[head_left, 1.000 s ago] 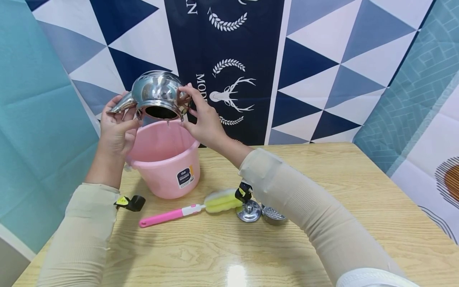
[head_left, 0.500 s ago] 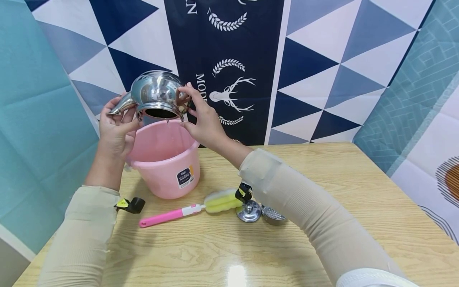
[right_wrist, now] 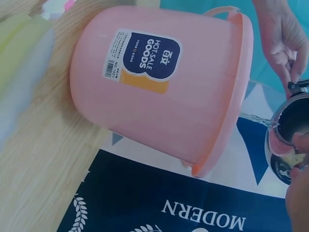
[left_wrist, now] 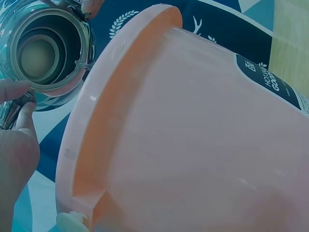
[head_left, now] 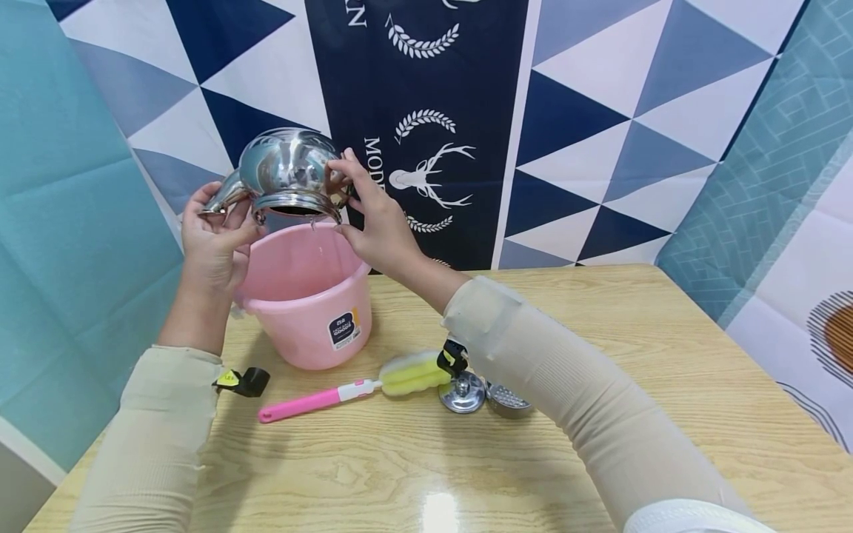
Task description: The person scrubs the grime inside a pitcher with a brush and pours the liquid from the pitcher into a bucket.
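A shiny steel teapot (head_left: 286,163) is held tipped over, mouth down, above the pink bucket (head_left: 313,322). My left hand (head_left: 215,240) holds it by the spout, fingers behind and thumb in front. On the other side my right hand (head_left: 383,222) grips the teapot at its handle, with the thumb near the rim. A thin stream of water (right_wrist: 256,118) runs from the mouth toward the bucket in the right wrist view. The teapot's dark inside (left_wrist: 41,58) shows in the left wrist view. Part of the handle is hidden by my right fingers.
A sponge brush (head_left: 320,401) with a pink handle lies on the wooden table (head_left: 346,474) before the bucket. Right of its yellow head are a round steel lid (head_left: 463,392) and a perforated steel strainer (head_left: 509,401), partly behind my right sleeve. Patterned cloth hangs behind.
The teapot has tipped slightly further and risen a little to the left, so less of its opening shows in the head view. Both hands keep their hold; the bucket and table items stay put.
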`<state>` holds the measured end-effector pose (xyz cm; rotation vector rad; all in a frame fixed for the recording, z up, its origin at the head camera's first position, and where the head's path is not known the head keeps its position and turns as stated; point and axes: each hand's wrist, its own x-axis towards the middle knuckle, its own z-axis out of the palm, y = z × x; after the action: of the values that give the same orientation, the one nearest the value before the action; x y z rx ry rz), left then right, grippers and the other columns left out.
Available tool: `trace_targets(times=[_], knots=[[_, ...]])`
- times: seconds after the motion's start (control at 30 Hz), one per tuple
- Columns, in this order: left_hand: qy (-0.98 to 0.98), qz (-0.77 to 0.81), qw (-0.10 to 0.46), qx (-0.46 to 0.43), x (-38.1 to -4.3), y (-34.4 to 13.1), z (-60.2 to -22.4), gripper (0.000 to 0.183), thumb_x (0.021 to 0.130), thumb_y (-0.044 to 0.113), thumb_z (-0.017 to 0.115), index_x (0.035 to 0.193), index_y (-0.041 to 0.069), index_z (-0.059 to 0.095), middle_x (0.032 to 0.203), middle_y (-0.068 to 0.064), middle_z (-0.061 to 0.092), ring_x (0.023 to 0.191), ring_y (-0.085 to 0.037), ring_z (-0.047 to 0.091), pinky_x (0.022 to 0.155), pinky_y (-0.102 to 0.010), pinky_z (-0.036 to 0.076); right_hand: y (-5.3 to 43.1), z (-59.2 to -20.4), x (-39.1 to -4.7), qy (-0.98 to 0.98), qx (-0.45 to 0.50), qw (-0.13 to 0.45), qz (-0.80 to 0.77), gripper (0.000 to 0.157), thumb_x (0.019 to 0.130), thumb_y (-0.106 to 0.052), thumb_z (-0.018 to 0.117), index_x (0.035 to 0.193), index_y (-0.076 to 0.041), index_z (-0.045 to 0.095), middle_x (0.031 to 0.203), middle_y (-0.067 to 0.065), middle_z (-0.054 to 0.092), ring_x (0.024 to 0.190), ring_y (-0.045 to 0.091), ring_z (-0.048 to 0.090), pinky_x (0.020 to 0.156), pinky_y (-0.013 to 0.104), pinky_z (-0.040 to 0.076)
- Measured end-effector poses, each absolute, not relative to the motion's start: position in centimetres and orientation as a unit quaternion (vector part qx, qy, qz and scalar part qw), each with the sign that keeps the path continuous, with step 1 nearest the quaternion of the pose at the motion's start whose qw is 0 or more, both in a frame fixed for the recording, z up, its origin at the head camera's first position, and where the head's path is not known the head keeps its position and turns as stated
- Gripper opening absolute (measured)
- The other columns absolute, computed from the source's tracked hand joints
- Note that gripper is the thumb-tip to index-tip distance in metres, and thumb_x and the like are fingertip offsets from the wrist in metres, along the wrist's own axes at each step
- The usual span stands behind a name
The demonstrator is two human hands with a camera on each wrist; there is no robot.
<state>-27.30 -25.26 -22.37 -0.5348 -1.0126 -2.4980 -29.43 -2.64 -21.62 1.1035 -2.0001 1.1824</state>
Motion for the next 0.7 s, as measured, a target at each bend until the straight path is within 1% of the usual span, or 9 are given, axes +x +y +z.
trace_targets(times=[0.27, 0.43, 0.5, 0.7], knots=[[-0.365, -0.891, 0.207, -0.177, -27.17, -25.12, -22.04, 0.075, 0.066, -0.041, 0.052, 0.121, 0.006, 0.036, 0.136, -0.018, 0.047, 0.125, -0.026, 0.053, 0.062, -0.033, 0.058, -2.67, -21.74, -29.53, -0.731, 0.432, 0.317, 0.422, 0.071, 0.082, 0.012, 0.069, 0.141, -0.009, 0.037, 0.159, 0.011, 0.023, 0.140, 0.009, 0.029, 0.099, 0.019, 0.040], [-0.372, -0.887, 0.217, -0.170, -26.98, -25.09, -22.02, 0.072, 0.069, -0.040, 0.050, 0.121, 0.007, 0.036, 0.136, -0.017, 0.046, 0.124, -0.026, 0.053, 0.062, -0.033, 0.058, -2.68, -21.79, -29.70, -0.715, 0.453, 0.345, 0.405, 0.069, 0.081, 0.014, 0.068, 0.139, -0.006, 0.038, 0.158, 0.016, 0.025, 0.142, 0.009, 0.026, 0.100, 0.019, 0.040], [-0.374, -0.885, 0.222, -0.167, -26.96, -25.05, -21.99, 0.069, 0.071, -0.039, 0.049, 0.121, 0.007, 0.037, 0.136, -0.017, 0.045, 0.124, -0.026, 0.053, 0.064, -0.033, 0.058, -2.66, -21.80, -29.72, -0.712, 0.457, 0.352, 0.400, 0.067, 0.081, 0.014, 0.068, 0.139, -0.004, 0.038, 0.157, 0.017, 0.025, 0.142, 0.009, 0.024, 0.101, 0.020, 0.039], [-0.380, -0.880, 0.233, -0.162, -26.95, -24.93, -22.00, 0.066, 0.073, -0.037, 0.051, 0.121, 0.007, 0.037, 0.134, -0.016, 0.044, 0.123, -0.027, 0.053, 0.067, -0.032, 0.058, -2.54, -21.88, -29.65, -0.712, 0.458, 0.366, 0.386, 0.064, 0.083, 0.013, 0.066, 0.139, -0.003, 0.039, 0.157, 0.018, 0.026, 0.142, 0.008, 0.025, 0.102, 0.021, 0.039]])
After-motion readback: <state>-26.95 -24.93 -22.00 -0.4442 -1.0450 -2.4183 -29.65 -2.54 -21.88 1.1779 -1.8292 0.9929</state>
